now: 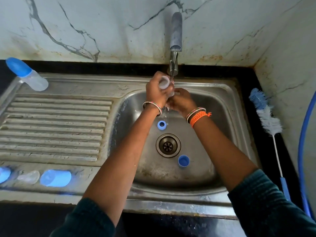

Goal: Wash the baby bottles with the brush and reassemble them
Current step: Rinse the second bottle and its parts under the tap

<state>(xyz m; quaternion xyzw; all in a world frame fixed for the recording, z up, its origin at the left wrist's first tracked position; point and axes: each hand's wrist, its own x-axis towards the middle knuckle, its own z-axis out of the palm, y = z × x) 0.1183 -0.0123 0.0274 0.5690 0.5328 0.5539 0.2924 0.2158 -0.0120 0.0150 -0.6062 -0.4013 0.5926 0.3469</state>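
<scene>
My left hand [156,93] grips a clear bottle body [164,82] under the running tap [175,43], its open mouth turned toward me. My right hand [182,100] holds the bottle's lower end, where a small clear piece is partly hidden by my fingers. Water spills down between my wrists. A blue collar ring [161,125] and a blue cap [183,161] lie in the sink basin [222,127]. The bottle brush [266,117] lies on the counter to the right of the sink.
An assembled bottle with a blue cap [27,74] lies at the drainboard's back left. A blue cap [56,178], a clear teat [29,177] and another blue piece [4,174] sit on the sink's front ledge. A blue hose [302,137] curves at the right.
</scene>
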